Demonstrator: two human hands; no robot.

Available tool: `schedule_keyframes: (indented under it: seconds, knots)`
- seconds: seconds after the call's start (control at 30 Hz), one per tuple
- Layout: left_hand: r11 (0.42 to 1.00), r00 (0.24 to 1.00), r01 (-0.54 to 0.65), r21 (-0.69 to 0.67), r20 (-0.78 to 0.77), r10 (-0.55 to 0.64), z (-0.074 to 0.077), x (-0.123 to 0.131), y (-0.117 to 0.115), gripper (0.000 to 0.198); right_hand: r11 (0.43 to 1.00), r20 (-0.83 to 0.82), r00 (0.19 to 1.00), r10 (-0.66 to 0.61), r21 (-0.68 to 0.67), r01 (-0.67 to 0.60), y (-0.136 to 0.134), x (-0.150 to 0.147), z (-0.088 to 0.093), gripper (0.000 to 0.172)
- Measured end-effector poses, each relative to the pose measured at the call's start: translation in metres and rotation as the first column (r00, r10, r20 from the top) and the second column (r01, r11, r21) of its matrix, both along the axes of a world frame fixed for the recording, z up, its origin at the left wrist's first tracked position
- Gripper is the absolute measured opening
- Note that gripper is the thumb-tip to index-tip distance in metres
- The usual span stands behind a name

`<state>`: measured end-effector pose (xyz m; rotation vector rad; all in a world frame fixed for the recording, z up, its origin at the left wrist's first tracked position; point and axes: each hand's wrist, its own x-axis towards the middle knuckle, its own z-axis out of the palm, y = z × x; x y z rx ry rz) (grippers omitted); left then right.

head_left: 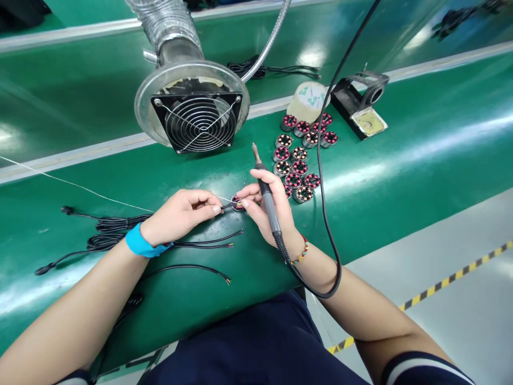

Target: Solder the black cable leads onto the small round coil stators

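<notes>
My left hand (182, 214), with a blue band at its wrist, pinches the end of a black cable (226, 206) and a thin strand of solder wire (116, 198). Just beyond its fingertips sits a small motor stator (237, 203) with red windings, partly hidden by my fingers. In my right hand (276, 208) is a soldering iron (267, 195), its tip pointing up and away from the bench. The thumb and fingertips of that hand are at the cable's bare wire ends beside the stator. Several black cables (200, 245) with stripped ends lie below my left hand.
Several stators (294, 180) with red or copper windings stand right of my hands, near a roll of clear tape (308, 101). A soldering iron stand (360, 104) is behind them. A fume extractor fan (202, 123) hangs over the green bench (256, 267). The iron's cord loops past my right forearm.
</notes>
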<state>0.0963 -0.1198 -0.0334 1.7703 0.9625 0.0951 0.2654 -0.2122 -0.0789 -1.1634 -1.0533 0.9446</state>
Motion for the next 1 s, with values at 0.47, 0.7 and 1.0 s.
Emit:
schedule_keyframes:
  seconds: [0.47, 0.7, 1.0]
  knots:
    - [0.989, 0.999, -0.028, 0.143, 0.05, 0.021, 0.0017, 0.0047, -0.0022, 0.044, 1.0, 0.033, 0.999, -0.003, 0.03, 0.002, -0.0014, -0.0016, 0.0016, 0.041]
    - [0.978, 0.992, 0.086, 0.191, 0.071, -0.101, 0.0001, 0.0009, -0.0002, 0.042, 1.0, 0.02, 1.0, -0.001, 0.021, 0.001, -0.0021, -0.0011, 0.0004, 0.046]
    - [0.988, 0.984, 0.107, 0.111, 0.127, -0.121, 0.0024, 0.0049, -0.0051, 0.024, 0.994, 0.047, 0.998, 0.045, 0.097, -0.049, -0.004, -0.0019, 0.0046, 0.039]
